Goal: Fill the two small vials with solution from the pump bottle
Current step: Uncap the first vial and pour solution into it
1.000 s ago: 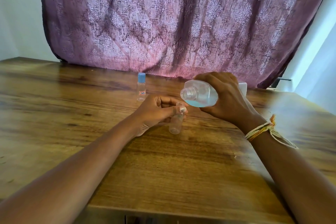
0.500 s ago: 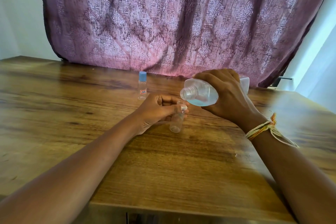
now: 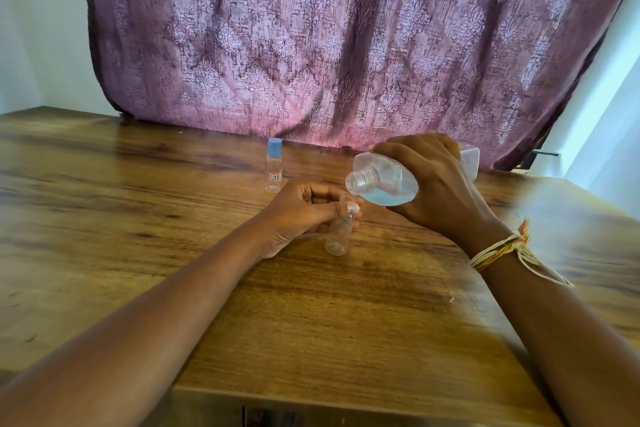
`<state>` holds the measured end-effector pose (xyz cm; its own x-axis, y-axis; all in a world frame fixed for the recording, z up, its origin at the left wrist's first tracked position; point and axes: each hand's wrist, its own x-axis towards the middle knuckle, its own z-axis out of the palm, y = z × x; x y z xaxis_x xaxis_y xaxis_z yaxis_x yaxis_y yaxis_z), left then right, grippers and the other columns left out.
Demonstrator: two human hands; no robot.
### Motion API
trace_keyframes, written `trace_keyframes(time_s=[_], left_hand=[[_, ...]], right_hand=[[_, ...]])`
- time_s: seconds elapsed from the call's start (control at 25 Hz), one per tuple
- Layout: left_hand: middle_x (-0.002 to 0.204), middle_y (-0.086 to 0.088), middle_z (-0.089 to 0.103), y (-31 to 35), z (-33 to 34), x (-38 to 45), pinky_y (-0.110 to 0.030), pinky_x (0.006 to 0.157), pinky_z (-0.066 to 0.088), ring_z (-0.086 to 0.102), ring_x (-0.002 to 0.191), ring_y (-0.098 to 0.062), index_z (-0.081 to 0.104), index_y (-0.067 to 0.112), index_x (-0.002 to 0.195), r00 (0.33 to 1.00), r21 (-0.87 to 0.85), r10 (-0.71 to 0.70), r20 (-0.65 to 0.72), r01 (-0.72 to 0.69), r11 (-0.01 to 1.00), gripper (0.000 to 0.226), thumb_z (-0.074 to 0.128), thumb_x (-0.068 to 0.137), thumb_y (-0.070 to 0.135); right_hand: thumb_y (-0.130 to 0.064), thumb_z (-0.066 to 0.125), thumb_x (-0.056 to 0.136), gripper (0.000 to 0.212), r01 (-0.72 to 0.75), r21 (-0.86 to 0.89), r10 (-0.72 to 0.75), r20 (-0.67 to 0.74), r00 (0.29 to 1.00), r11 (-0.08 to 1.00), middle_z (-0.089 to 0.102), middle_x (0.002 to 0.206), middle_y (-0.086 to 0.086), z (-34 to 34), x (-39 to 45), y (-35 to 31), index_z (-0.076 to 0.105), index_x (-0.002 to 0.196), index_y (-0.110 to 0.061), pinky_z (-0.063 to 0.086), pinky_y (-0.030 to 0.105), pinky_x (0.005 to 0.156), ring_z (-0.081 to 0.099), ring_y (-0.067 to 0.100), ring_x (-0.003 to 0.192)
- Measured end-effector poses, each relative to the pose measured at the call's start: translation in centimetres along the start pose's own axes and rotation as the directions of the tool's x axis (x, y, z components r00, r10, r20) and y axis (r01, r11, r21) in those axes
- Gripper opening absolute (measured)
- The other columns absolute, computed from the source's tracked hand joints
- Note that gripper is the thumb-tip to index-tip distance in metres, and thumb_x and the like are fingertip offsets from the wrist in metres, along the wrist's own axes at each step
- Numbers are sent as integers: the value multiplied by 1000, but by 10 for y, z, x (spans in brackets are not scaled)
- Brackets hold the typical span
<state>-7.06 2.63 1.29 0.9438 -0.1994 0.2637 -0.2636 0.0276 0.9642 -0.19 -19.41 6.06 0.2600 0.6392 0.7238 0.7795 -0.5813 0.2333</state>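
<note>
My right hand (image 3: 436, 191) grips a clear bottle (image 3: 384, 182) with pale blue liquid, tipped on its side. The bottle's pump top is off and its open threaded neck points left, just above a small clear vial (image 3: 339, 232). My left hand (image 3: 301, 215) holds that uncapped vial tilted, thumb near its mouth, with its base close to the wooden table (image 3: 311, 315). A second small vial (image 3: 273, 170) with a blue cap and a small label stands upright behind my left hand.
A purple patterned curtain (image 3: 346, 45) hangs along the table's far edge. The table's near edge runs across the bottom of the view. A thread bracelet (image 3: 502, 250) is on my right wrist.
The hands, bottle and vial have stayed almost where they were; the bottle's neck sits slightly closer to the vial's mouth.
</note>
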Motion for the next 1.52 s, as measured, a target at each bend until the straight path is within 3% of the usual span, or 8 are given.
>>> trace_keyframes(time_s=[0.24, 0.96, 1.28, 1.52], left_hand=[[98, -11, 78, 1, 0, -1, -30, 69, 61, 76, 90, -26, 77, 13, 101, 1000, -30, -11, 11, 11, 999, 29, 75, 74, 25], [99, -13, 78, 3, 0, -2, -37, 77, 63, 76, 91, -28, 77, 13, 99, 1000, -42, -24, 15, 24, 999, 30, 76, 71, 25], [98, -10, 78, 3, 0, -2, -34, 73, 63, 76, 89, -24, 79, 17, 95, 1000, -26, -30, 9, 30, 999, 27, 76, 70, 27], [100, -15, 77, 1, -1, -1, -34, 76, 62, 76, 92, -26, 76, 9, 102, 999, -14, -42, -8, 42, 999, 35, 76, 71, 25]], right_hand=[[-50, 67, 80, 51, 0, -6, 0, -10, 1000, 1000, 67, 116, 2, -3, 1, 0, 61, 121, -20, 40, 50, 94, 61, 26, 108], [-50, 69, 79, 53, -23, 3, 23, 5, 1000, 1000, 66, 118, 2, -4, 0, -1, 61, 122, -21, 39, 53, 96, 60, 26, 111], [-51, 69, 79, 53, -24, 11, 24, -7, 1000, 1000, 66, 117, 2, -2, 0, -2, 61, 122, -21, 40, 54, 95, 61, 27, 110], [-51, 68, 79, 53, -24, 2, 24, -3, 1000, 1000, 66, 118, 2, -2, 0, -1, 60, 122, -21, 39, 53, 96, 60, 26, 110]])
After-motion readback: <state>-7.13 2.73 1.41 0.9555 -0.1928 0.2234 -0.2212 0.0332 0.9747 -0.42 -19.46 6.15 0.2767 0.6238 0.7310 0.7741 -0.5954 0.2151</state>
